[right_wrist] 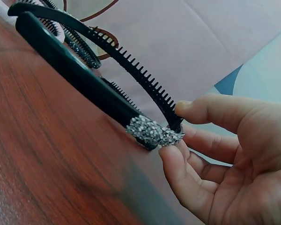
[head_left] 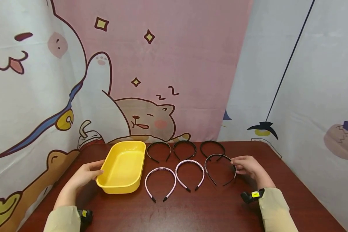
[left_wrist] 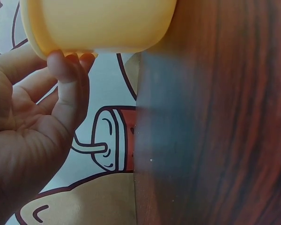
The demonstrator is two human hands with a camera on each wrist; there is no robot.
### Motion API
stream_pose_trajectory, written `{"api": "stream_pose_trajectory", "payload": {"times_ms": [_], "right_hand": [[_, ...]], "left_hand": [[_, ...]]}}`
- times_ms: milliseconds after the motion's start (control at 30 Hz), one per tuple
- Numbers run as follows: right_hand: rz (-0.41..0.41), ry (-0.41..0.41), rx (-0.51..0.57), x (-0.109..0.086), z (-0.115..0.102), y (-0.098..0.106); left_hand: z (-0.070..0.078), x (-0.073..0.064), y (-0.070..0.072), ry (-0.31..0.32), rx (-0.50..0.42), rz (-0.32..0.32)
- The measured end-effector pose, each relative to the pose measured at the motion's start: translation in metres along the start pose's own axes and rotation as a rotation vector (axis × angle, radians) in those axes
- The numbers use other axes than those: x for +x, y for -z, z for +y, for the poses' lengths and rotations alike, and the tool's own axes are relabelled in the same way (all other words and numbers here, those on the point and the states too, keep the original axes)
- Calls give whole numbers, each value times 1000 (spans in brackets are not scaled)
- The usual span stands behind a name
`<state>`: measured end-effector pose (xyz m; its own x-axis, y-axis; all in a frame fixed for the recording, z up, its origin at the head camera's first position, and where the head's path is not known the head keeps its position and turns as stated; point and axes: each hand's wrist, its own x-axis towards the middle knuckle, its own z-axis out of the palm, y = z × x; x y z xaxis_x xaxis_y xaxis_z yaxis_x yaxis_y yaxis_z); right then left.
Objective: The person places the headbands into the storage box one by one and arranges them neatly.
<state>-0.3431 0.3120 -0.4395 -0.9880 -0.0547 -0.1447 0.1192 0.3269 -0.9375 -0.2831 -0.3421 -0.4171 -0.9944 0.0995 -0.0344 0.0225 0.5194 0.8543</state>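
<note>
My left hand (head_left: pixel 85 175) grips the left rim of a yellow plastic tray (head_left: pixel 123 167). In the left wrist view, the thumb and fingers hold the edge of the tray (left_wrist: pixel 103 23) from below the frame's top. My right hand (head_left: pixel 250 167) pinches one side of a black headband (head_left: pixel 220 155), whose two ends point toward me. The right wrist view shows small comb teeth inside this headband (right_wrist: pixel 75 75) and a band of silver glitter (right_wrist: pixel 152 131) beside the thumb and fingertips. Two pink-and-white headbands (head_left: pixel 160 168) with black tips lie between the tray and my right hand.
Three dark headbands stand in a row at the table's back: one near the tray (head_left: pixel 159 142), a middle one (head_left: pixel 185 141), and a right one (head_left: pixel 213 141) behind the held headband. A cartoon-printed cloth (head_left: pixel 191 64) hangs behind the brown table (head_left: pixel 191 212).
</note>
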Motion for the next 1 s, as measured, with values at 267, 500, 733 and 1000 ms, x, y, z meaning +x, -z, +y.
{"api": "stream_pose_trajectory", "payload": {"times_ms": [267,500,733,1000], "right_hand": [[-4,26,16,2,-7,0],[-4,32,15,-1,-13,0],[-10,41,13,0,-17,-2],[-39,54,13,3,-19,-10]], "left_hand": [[-1,0,1,-6,-13,-21],[-1,0,3,-14,-16,-30],[-2,1,3,-11,-56,-25],[-3,1,3,-16,-71,-19]]}}
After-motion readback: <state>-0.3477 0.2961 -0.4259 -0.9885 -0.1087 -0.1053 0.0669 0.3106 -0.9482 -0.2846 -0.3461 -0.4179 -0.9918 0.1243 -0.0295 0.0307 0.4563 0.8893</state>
